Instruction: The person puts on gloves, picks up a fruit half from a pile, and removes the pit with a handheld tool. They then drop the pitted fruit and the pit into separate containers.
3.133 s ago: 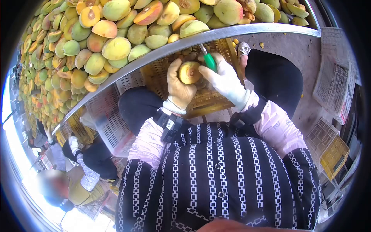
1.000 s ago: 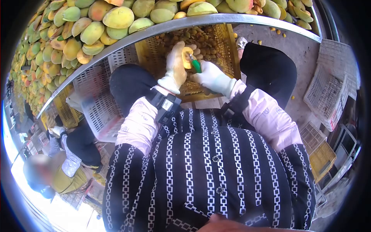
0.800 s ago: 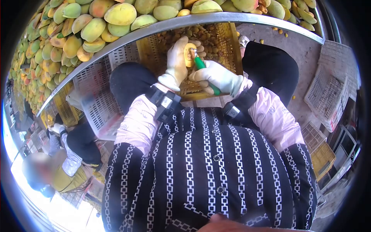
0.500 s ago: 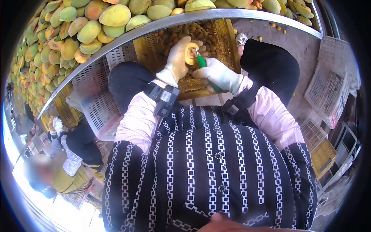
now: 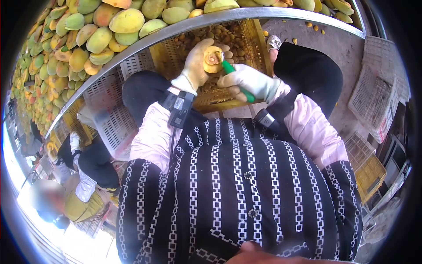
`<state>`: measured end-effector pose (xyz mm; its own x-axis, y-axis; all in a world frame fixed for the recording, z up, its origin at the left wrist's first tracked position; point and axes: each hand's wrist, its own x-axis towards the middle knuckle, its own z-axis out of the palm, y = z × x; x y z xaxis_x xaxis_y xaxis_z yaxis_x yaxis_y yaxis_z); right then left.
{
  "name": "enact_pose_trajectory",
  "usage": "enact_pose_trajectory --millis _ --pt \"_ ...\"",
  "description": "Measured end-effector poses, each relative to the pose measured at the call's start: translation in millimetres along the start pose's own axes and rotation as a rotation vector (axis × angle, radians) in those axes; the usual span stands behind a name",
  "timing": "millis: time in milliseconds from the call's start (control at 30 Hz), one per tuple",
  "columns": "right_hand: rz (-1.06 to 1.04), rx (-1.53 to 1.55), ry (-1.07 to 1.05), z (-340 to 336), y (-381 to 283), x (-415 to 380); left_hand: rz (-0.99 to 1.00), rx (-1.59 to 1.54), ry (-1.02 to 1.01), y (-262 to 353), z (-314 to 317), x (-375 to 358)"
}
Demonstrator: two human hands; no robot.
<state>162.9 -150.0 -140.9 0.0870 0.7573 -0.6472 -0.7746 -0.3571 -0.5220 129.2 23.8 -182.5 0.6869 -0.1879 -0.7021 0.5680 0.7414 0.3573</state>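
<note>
My gloved left hand [image 5: 196,64] is closed around a halved yellow stone fruit, probably a peach [image 5: 212,59], whose cut face is turned up with a brownish pit area at the centre. In my gloved right hand [image 5: 252,82] is a green-handled pitting knife [image 5: 228,67], gripped along its handle. Its short metal tip is at the fruit's right edge; how deep it sits cannot be made out. Below both hands stands a yellow crate [image 5: 259,44] holding many brownish-orange pits [image 5: 224,33].
A metal-rimmed table [image 5: 176,28] heaped with green-yellow fruit [image 5: 126,21] curves across the front. A white crate [image 5: 110,127] stands at my left. Stacked crates [image 5: 373,103] are on the right. Another person [image 5: 83,204] sits at lower left. Loose pits lie on the floor.
The peach half has turned so its cut face shows more fully. Both hands have shifted slightly left, and the knife has moved to the fruit's right edge.
</note>
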Motion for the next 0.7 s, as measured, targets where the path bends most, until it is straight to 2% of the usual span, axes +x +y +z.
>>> enact_pose_trajectory --millis 100,133,167,233,267,300,367,400,533,600,633,700 --pt "-0.124 -0.248 0.26 15.0 12.6 9.3 0.118 0.0 0.066 -15.4 -3.7 8.2" --pt "-0.086 -0.24 0.307 16.0 15.7 11.8 0.102 -0.003 0.067 -17.7 -7.7 9.3" --pt "-0.08 -0.232 0.304 15.6 13.9 11.2 0.094 -0.004 0.074 -19.4 -6.5 6.7" --pt "0.02 0.039 0.113 11.5 1.9 7.8 0.18 -0.071 0.102 -21.5 -0.4 2.9" --pt "0.004 0.131 0.105 10.2 0.2 8.4 0.31 -0.024 0.068 -21.0 6.0 -2.6" --pt "0.001 0.131 0.105 9.7 -2.3 9.6 0.311 -0.022 0.067 -20.9 5.9 0.7" --pt "-0.054 0.021 0.144 10.0 -4.0 10.5 0.448 0.082 0.101 -23.3 3.8 6.5" --pt "-0.052 -0.106 0.2 15.7 -4.7 10.4 0.373 0.065 0.174 -24.0 2.7 8.4" --pt "-0.007 -0.242 0.273 15.7 -6.7 11.5 0.232 0.017 0.144 -23.1 -3.8 7.2" --pt "0.028 -0.098 0.108 8.2 -11.4 5.0 0.194 0.0 0.095 -17.8 -5.4 5.0" --pt "0.028 -0.098 0.113 5.2 -9.4 5.2 0.154 -0.019 0.046 -16.3 -5.9 4.6" --pt "0.024 0.11 0.008 1.1 -2.1 7.2 0.155 -0.014 0.021 -17.1 0.2 7.2"
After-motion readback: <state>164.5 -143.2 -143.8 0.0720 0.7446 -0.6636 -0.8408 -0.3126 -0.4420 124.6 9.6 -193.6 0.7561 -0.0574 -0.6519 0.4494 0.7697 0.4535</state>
